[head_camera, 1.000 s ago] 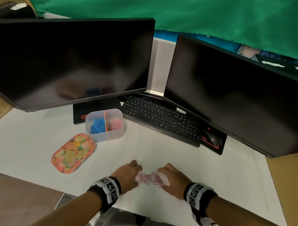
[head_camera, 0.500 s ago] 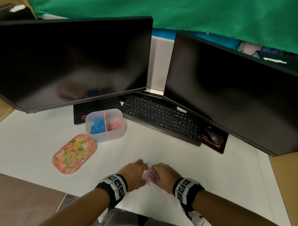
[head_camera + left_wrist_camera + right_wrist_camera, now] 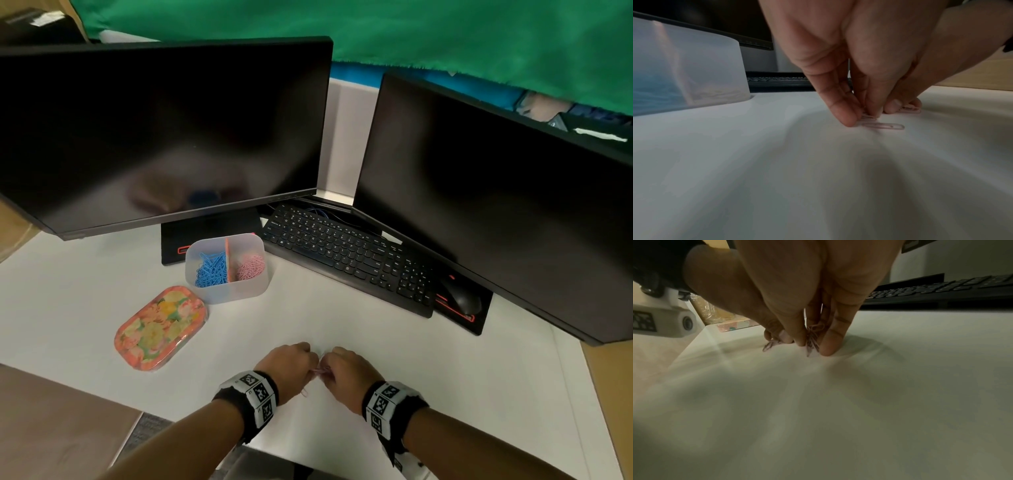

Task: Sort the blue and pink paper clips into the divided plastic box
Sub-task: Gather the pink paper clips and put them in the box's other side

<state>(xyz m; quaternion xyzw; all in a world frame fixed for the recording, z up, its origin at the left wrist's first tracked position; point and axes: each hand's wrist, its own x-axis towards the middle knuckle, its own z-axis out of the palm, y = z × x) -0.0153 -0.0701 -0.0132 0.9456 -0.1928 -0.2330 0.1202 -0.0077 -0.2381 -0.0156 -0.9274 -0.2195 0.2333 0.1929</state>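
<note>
The divided plastic box (image 3: 236, 294) stands at the back left, with blue paper clips (image 3: 210, 270) in its left half and pink paper clips (image 3: 251, 267) in its right half. Near the table's front edge my left hand (image 3: 306, 363) and right hand (image 3: 327, 368) meet, fingers curled down onto a small bunch of pink clips (image 3: 320, 370) that they mostly hide. In the left wrist view my fingertips (image 3: 846, 120) pinch pink clips, and one clip (image 3: 884, 125) lies flat on the table. In the right wrist view my thumb and fingers pinch a bunch of pink clips (image 3: 812, 340).
A floral tin (image 3: 161, 327) lies left of my hands, in front of the box. A black keyboard (image 3: 346, 257) and a mouse (image 3: 462, 298) sit behind, under two dark monitors (image 3: 164, 137) (image 3: 496, 205). The white table top (image 3: 394, 342) stretches between the keyboard and my hands.
My hands have closed in on each other. The spread row of pink clips has been gathered into a tight bunch under my fingers.
</note>
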